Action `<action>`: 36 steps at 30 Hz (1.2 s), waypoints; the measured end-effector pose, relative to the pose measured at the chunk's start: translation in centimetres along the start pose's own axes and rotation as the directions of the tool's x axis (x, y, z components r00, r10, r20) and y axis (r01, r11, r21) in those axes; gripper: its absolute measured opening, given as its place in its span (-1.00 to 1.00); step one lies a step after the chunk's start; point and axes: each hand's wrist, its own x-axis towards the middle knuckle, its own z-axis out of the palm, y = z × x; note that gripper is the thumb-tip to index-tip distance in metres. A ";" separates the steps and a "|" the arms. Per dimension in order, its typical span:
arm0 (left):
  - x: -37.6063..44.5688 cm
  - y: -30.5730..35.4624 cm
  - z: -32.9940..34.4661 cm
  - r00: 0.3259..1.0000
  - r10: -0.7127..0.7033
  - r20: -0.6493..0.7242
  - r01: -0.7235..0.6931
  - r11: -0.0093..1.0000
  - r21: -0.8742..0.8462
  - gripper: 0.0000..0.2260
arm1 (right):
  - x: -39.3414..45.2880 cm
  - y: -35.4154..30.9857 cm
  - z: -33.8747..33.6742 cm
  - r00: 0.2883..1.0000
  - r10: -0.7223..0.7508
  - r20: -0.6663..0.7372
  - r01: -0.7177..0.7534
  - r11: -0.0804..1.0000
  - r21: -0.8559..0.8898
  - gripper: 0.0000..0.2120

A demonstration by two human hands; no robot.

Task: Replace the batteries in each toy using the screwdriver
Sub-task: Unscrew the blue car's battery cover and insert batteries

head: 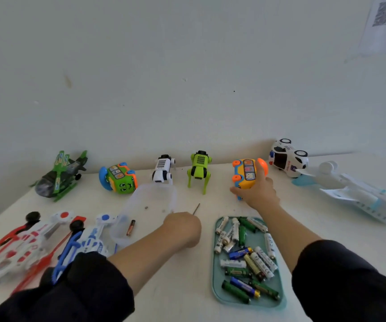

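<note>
Early on, it seems: right hand (256, 194) grips yellow bus (245, 174), left hand (182, 226) clasps screwdriver (196, 209); other toys wait.

We reach both forearms forward from dark sleeves. Our left hand (182, 225) is curled into a fist, its back facing us. Our right hand (256, 190) stretches farther out, fingers wrapped in a grasp.
</note>
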 end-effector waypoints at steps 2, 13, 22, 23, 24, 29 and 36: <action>-0.3 -0.1 0.5 1.000 -0.005 -0.023 0.005 1.000 -0.018 -0.68 | -0.4 0.4 -0.3 0.996 -0.089 -0.009 0.089 0.992 0.091 -0.21; -0.7 0.8 0.0 0.966 -0.189 -0.178 0.107 0.914 -0.392 -0.80 | -4.4 7.6 -7.0 0.943 -0.205 0.261 -0.249 0.085 0.965 -0.64; -2.1 4.4 -6.6 0.378 -0.421 -0.825 -0.641 0.523 -0.561 -0.83 | -7.0 11.2 -8.4 0.910 -0.238 0.340 -0.300 0.191 0.935 -0.01; -2.7 5.0 -7.2 0.278 -0.348 -0.895 -0.661 0.607 -0.441 -0.81 | -7.2 11.0 -9.2 0.910 -0.225 0.348 -0.298 0.230 0.927 -0.05; -3.0 5.4 -7.8 0.204 -0.227 -0.952 -0.654 0.692 -0.305 -0.80 | -7.3 10.6 -9.8 0.911 -0.204 0.359 -0.297 0.281 0.913 -0.14; -4.6 8.1 -10.4 0.583 0.292 -0.758 -0.522 0.850 -0.073 -0.52 | -7.5 8.2 -14.4 0.948 -0.145 0.284 -0.130 0.638 0.759 -0.49; -2.8 11.9 -8.7 0.686 0.244 -0.685 -0.705 0.454 -0.544 -0.77 | -9.4 6.2 -16.2 0.908 -0.403 -0.115 0.372 0.650 0.663 -0.38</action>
